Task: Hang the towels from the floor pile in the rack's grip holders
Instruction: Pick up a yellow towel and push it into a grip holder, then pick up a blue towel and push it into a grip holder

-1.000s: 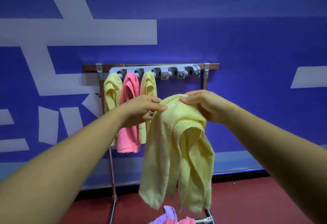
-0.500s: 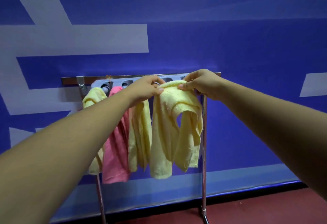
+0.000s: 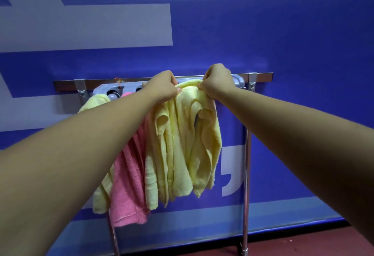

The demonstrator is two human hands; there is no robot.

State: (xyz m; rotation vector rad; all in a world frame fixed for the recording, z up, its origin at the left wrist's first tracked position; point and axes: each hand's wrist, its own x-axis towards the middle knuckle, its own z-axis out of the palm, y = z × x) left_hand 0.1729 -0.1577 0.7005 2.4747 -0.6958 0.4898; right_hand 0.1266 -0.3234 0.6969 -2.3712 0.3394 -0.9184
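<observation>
Our left hand (image 3: 162, 85) and right hand (image 3: 217, 82) are both raised to the top of the towel rack (image 3: 263, 76), fingers curled tight and pinching the bunched top edge of a yellow towel (image 3: 202, 144). The hands sit close together with the fold of cloth stretched between them, held right up against the grey grip-holder strip (image 3: 238, 79) near the right end of the rack's top bar. We cannot tell whether the cloth is seated in a holder, since the hands cover that spot. The rest of the towel hangs loose below.

Just to its left hangs another yellow towel (image 3: 151, 185), touching the held one, then a pink towel (image 3: 129, 185), and at the left end of the strip a third yellow towel (image 3: 95, 102), partly hidden by our left forearm. The rack's right post (image 3: 245, 174) is a shiny metal tube that runs down to the dark red floor (image 3: 303, 243). Behind it all stands a blue wall (image 3: 303, 33) with pale painted shapes.
</observation>
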